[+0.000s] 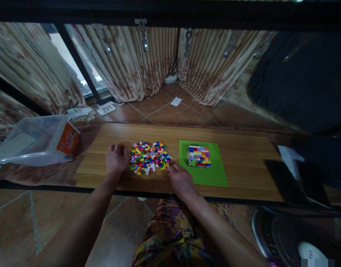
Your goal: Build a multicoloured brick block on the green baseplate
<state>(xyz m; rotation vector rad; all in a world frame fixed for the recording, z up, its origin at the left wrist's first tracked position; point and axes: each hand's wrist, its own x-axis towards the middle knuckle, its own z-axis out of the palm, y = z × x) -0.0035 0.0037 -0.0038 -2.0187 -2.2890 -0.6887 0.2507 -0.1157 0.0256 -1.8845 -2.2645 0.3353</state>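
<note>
A loose pile of small coloured toy building bricks (149, 155) lies spread on the wooden board. At the pile's left edge rests my left hand (117, 158), its fingers curled in; whatever they may hold is hidden. My right hand (181, 180) is at the lower right edge of the pile, thumb and fingers closed together beside the bricks. Anything between those fingertips is too small to make out. Right of the pile lies a green studded baseplate (212, 176), partly behind my right hand. A multicoloured block of joined bricks (198, 155) stands on it.
A clear plastic box (39, 142) with an orange label stands at the left. The wooden board (248, 163) has a dark front edge near my lap. Dark flat objects (284, 180) lie at the right end. Curtains (125, 63) hang beyond the tiled floor.
</note>
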